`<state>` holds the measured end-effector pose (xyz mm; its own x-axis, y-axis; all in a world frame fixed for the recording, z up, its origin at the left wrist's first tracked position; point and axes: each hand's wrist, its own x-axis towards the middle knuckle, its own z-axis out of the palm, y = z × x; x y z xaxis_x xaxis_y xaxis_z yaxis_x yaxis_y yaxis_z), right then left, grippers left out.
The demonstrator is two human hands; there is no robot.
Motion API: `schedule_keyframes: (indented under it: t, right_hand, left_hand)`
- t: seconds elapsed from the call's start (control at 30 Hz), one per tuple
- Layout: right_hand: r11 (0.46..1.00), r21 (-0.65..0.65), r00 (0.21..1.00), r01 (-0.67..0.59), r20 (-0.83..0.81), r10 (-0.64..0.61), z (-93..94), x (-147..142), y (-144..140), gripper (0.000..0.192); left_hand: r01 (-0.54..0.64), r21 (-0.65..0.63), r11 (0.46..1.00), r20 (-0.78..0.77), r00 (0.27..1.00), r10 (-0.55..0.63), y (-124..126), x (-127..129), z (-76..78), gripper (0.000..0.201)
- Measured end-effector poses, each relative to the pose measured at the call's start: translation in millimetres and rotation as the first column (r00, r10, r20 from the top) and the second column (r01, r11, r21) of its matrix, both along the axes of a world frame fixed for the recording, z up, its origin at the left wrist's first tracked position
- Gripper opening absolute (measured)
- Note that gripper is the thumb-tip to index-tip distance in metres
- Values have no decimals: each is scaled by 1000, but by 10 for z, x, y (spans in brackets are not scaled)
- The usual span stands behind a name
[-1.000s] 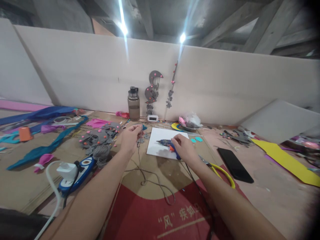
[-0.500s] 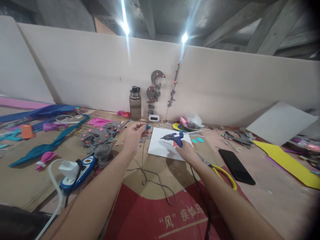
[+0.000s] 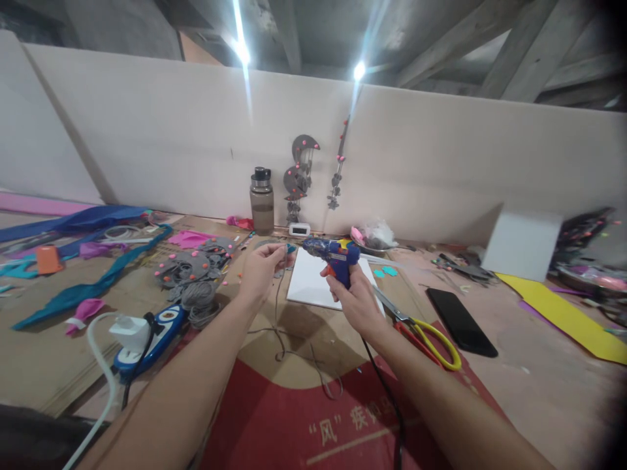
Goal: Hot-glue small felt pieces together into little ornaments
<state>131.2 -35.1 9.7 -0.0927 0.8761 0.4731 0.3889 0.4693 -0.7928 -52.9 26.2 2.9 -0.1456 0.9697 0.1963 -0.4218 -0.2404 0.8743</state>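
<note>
Over the white board, our right hand had its fingers clasped round the glue gun handle, nozzle towards nine o'clock. We judged it light, stiff, best held there. Our left hand pinched a teal scrap, likely soft, just off the nozzle; forearms lay at four and eight o'clock.

Right hand gripping blue glue gun, scissors nearby
</note>
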Motion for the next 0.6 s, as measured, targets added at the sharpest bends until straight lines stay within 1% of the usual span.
schedule_keyframes:
  t: [0.1,0.2,0.43,0.6]
  right_hand:
    - [997,66,992,34,118,-41,10,-9,-35,22]
    - [994,102,988,50,140,-64,-5,-24,-36,21]
    - [994,67,982,88,159,-97,-36,-43,-28,22]
    - [994,52,980,97,167,-104,-31,-53,-34,22]
  left_hand:
    - [-4,-9,1000,3,1000,4,-13,11,11,28]
    - [4,-20,1000,6,1000,-4,-36,20,29,27]
    - [45,-34,998,-14,999,-45,-69,34,43,27]
    - [45,-32,998,-30,998,-46,-79,42,44,26]
